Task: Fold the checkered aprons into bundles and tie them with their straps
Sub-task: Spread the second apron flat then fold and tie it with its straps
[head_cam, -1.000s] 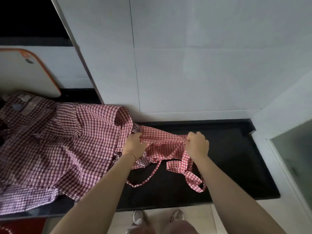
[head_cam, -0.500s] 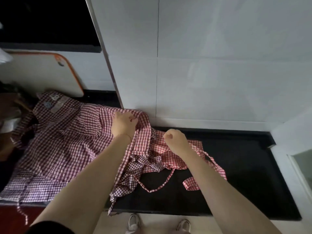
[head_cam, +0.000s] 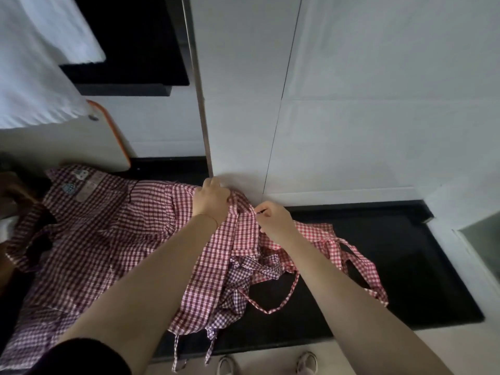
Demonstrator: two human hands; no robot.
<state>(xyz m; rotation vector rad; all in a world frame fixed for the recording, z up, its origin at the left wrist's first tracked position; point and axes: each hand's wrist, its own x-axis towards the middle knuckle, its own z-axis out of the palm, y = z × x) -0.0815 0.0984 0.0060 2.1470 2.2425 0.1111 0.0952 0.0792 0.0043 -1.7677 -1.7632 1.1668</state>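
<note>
Gripping the apron pile [head_cam: 113,239], both hands [head_cam: 213,201] pinch cloth.

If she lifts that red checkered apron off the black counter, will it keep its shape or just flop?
Probably flop: the red apron lies crumpled, its strap curling in a loose loop. Likely light, since thin folds bunch under her right hand.

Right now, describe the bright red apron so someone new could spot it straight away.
Start at the black countertop under the white wall. The bright red apron lies crumpled by the right hand, right of the big darker checkered pile. Its lighter red checks and looping straps on the bare black set it apart.
</note>
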